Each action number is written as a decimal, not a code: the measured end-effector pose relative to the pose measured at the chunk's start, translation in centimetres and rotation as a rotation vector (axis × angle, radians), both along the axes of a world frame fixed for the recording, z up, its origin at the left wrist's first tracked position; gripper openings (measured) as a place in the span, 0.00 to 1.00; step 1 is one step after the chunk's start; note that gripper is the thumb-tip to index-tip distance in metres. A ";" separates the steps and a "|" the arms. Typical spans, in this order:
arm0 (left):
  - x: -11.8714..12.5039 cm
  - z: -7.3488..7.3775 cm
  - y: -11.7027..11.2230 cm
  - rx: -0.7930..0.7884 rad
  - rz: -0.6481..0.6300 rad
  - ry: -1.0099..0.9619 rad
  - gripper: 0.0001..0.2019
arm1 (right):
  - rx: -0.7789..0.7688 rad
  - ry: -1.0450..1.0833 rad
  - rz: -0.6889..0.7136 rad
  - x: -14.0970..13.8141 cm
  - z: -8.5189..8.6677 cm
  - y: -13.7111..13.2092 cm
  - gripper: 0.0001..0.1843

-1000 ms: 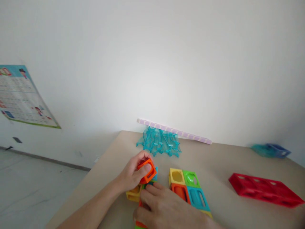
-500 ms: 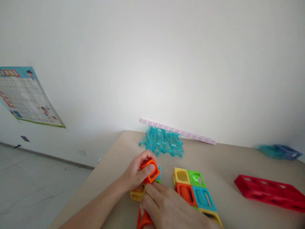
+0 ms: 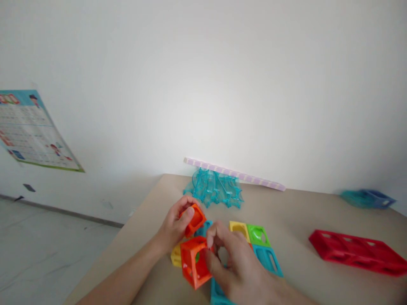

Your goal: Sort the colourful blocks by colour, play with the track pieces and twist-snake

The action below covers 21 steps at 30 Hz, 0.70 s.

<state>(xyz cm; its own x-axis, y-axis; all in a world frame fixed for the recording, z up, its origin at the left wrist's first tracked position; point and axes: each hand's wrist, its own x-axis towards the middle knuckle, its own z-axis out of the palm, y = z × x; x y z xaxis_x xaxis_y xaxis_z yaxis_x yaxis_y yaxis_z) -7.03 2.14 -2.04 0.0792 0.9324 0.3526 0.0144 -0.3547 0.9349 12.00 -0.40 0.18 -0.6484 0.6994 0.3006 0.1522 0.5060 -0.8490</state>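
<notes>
My left hand [image 3: 178, 222] is closed around a small orange hollow cube block [image 3: 196, 219], thumb on its near face. Just below and nearer to me, my right hand [image 3: 233, 262] pinches the right side of a larger-looking orange cube frame [image 3: 190, 267], its open side facing up. Under and behind these lie a yellow block [image 3: 176, 255] and a blue block [image 3: 203, 229], partly hidden by the hands. To the right sits a joined group of hollow cubes: a yellow one [image 3: 239, 228], a green one [image 3: 259, 235] and a blue one [image 3: 267, 259]. My right hand covers part of this group.
Teal transparent track pieces [image 3: 216, 188] lie at the back by the wall, beside a lilac patterned strip [image 3: 235, 173]. A red row of hollow cubes [image 3: 356, 252] rests at the right. Blurred teal and blue pieces [image 3: 377, 198] are at the far right. The table's left edge drops to the floor.
My right hand has lifted and turned the orange cube frame up into view, beside the cube in my left hand. My left hand has shifted slightly left with its cube.
</notes>
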 end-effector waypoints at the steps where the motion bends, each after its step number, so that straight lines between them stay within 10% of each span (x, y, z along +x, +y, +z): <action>1: -0.2 0.0 0.0 -0.001 0.010 -0.033 0.22 | -0.058 0.084 -0.012 0.0 0.3 0.2 0.06; 7: -1.1 -0.4 0.3 0.123 0.039 -0.076 0.33 | -0.402 0.494 -0.110 -0.2 1.0 2.5 0.15; 21: -1.1 -0.5 0.5 0.365 0.111 0.350 0.29 | -0.363 0.338 -0.189 -0.3 -1.8 4.0 0.18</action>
<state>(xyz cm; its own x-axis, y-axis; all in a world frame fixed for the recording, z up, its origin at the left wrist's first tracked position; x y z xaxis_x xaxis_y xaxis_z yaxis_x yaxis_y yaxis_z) -8.12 2.65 -2.59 0.1587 0.7633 0.6263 0.3601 -0.6354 0.6831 11.66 3.62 -1.65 -0.4097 0.8927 0.1877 -0.0998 0.1606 -0.9820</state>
